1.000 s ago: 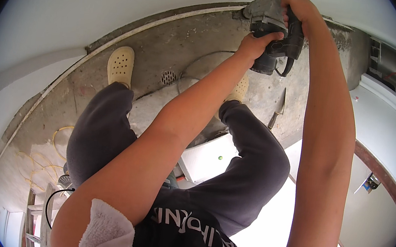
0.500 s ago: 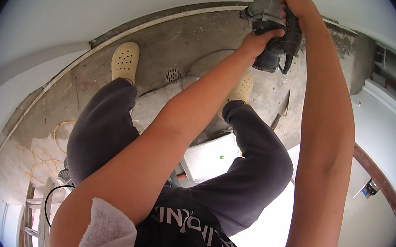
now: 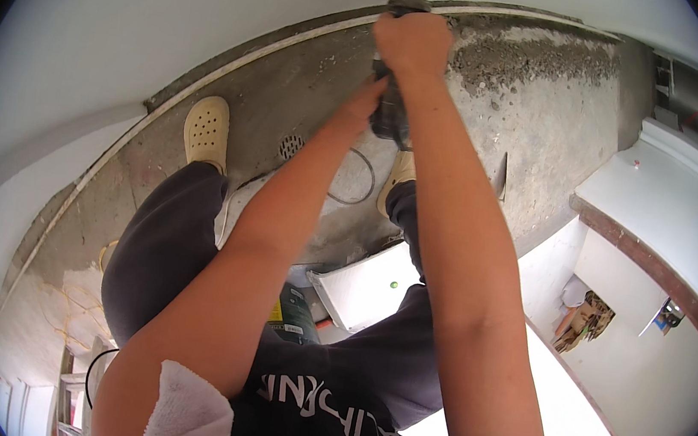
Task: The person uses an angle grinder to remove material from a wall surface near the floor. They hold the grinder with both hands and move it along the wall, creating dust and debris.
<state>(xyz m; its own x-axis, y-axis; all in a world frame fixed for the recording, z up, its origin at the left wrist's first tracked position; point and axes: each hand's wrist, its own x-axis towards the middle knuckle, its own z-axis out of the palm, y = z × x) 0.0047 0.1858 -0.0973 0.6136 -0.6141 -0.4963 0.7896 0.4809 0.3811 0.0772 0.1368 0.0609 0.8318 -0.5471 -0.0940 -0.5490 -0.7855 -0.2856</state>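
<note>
Black casing marks the power tool [image 3: 392, 114], which lies in the grip itself, near the foot of the white wall [image 3: 216, 26]. The right hand [image 3: 416, 43] is curled closed around its upper part; the left hand [image 3: 368, 100], blurred, lies against its near side, and how far those fingers close cannot be told. The working end is hidden. The step in hand appears to be two-handed guiding of the tool along the wall base; the next move would seem to call for a firm double hold and feet clear of the cable [image 3: 364, 177], which loops on the near side of the grip. Grey concrete floor [image 3: 540, 128] spreads beneath, with loose rubble [image 3: 513, 63] right of the grip and a drain grate [image 3: 291, 147] nearer and to its left. A trowel [image 3: 503, 177], partly covered by the right forearm, lies nearer and rightward; beyond it, farther right, stands a white ledge [image 3: 661, 198].
</note>
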